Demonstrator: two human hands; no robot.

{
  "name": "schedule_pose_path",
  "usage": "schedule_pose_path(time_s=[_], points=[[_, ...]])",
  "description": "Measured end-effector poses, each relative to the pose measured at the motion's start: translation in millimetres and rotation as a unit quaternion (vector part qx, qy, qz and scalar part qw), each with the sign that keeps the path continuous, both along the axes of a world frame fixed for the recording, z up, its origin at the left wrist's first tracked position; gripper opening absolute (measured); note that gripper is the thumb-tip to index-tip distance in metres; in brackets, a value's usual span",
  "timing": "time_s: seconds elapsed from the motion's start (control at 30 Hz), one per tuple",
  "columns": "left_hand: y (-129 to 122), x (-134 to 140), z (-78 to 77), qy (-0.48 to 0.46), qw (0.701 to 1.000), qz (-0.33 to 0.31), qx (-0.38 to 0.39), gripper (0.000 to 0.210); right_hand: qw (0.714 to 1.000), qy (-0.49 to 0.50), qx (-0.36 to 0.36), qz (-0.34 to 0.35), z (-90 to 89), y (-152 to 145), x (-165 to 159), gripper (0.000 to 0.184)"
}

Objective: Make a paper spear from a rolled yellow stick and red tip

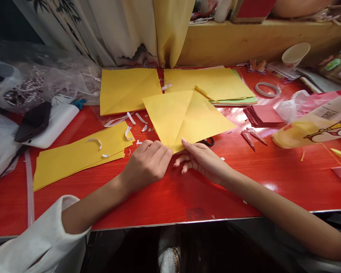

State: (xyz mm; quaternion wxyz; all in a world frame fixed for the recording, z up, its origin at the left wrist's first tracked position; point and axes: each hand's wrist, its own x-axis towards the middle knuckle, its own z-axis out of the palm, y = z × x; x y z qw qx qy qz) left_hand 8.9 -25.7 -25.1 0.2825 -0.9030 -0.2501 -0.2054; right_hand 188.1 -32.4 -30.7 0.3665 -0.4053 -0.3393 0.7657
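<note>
A square sheet of yellow paper [184,117] with diagonal creases is held by its near corner above the red table. My left hand [149,161] is closed, its fingers pinching the left side of that corner. My right hand [200,159] grips the corner's right side between thumb and forefinger, the other fingers curled loosely beneath. A black scissor handle [208,141] peeks out from under the sheet; the rest of it is hidden. Behind the sheet lies a yellow pen-like stick [205,93] on more yellow paper.
Yellow paper stacks [127,89] lie at the back, yellow strips [79,155] with white scraps at left. A phone [34,121] rests on a white box. To the right are a tape roll [268,89], red paper squares [263,115] and a drink cup [315,125] on its side.
</note>
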Motion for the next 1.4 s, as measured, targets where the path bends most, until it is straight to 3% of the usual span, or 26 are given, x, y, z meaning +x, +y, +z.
schedule_pose_path(time_s=[0.4,0.9,1.4], points=[[2.0,-2.2,2.6,0.032,0.999,-0.022,0.033,0.01,0.997,-0.038,0.002,0.067,6.8,-1.2,-0.6,0.034],[5.9,-2.7,-2.1,0.023,0.999,-0.029,-0.001,0.012,0.998,-0.028,-0.003,0.051,5.5,-0.7,1.8,0.027],[4.1,-0.8,-4.6,-0.005,1.0,0.004,-0.02,0.011,0.995,-0.077,0.027,0.055,2.4,-3.9,-2.2,0.03]])
